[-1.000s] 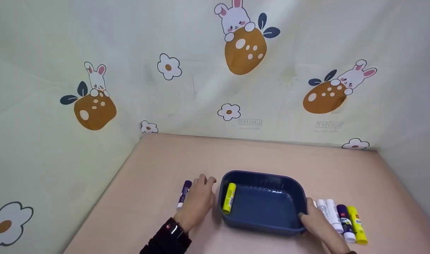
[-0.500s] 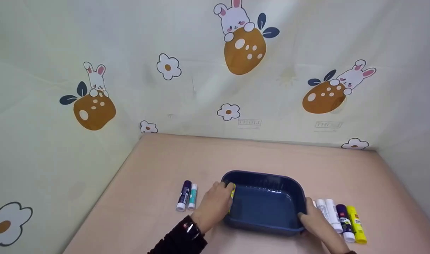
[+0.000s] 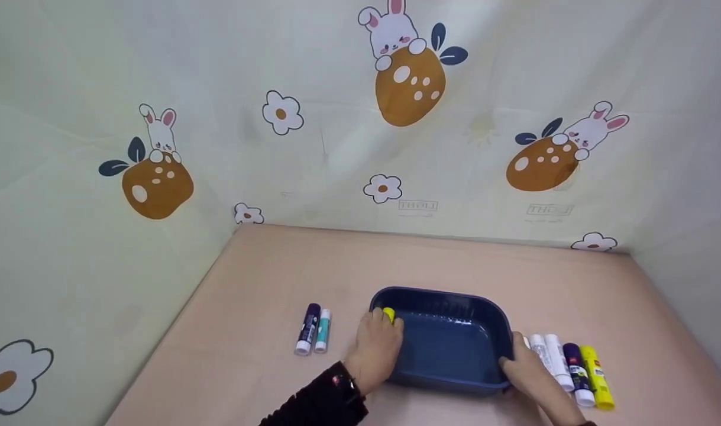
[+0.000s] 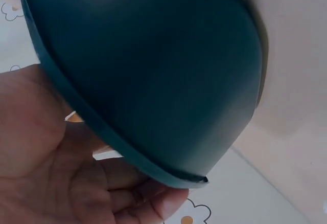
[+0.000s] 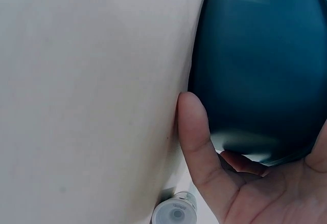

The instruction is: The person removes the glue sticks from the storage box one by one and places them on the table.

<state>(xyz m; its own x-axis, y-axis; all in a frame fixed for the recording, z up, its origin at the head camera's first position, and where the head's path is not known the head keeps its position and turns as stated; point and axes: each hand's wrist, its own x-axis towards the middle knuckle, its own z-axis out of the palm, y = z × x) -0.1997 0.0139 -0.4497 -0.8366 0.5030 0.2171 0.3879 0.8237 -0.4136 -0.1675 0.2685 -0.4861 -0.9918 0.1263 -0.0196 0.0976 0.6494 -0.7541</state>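
A dark blue rectangular plastic bin [image 3: 443, 355] stands on the table. My right hand [image 3: 529, 367] grips its right end; the right wrist view shows this hand [image 5: 245, 178] against the outer wall. My left hand [image 3: 375, 349] reaches over the left rim, with a yellow glue stick [image 3: 388, 313] at its fingers inside the bin. Only the stick's top end shows past the hand. In the left wrist view the bin [image 4: 163, 81] hides part of the left hand [image 4: 76, 168], and I cannot tell whether its fingers pinch the stick.
A purple glue stick [image 3: 308, 329] and a slimmer teal-and-white one [image 3: 323, 331] lie left of the bin. To its right lie white glue sticks [image 3: 558, 362], a purple one [image 3: 579, 374] and a yellow one [image 3: 597, 377]. A patterned cloth wall [image 3: 325, 165] borders the table.
My left hand has moved right from beside the left glue sticks to the yellow glue stick in the bin, then slightly nearer me. The right hand keeps its hold.
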